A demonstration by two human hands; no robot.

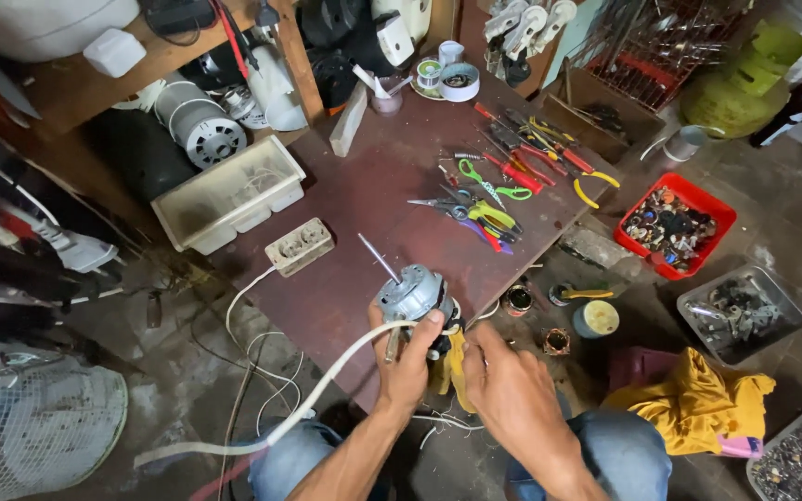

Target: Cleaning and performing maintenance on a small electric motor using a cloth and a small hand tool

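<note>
Centrally, the left hand (pixel 412 357) grips a grey metal fan motor (pixel 414 293) and white cable (pixel 327 390), the right hand (pixel 503 380) pinches its wires; a red plastic tray (pixel 631 219) holds small mixed parts.

Dim, even light — edges bowed (perhaps fisheye).

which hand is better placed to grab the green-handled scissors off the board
Probably the right hand: it sits on the scissors' side, and the left hand is gripping the grey fan motor and white cable.
</note>
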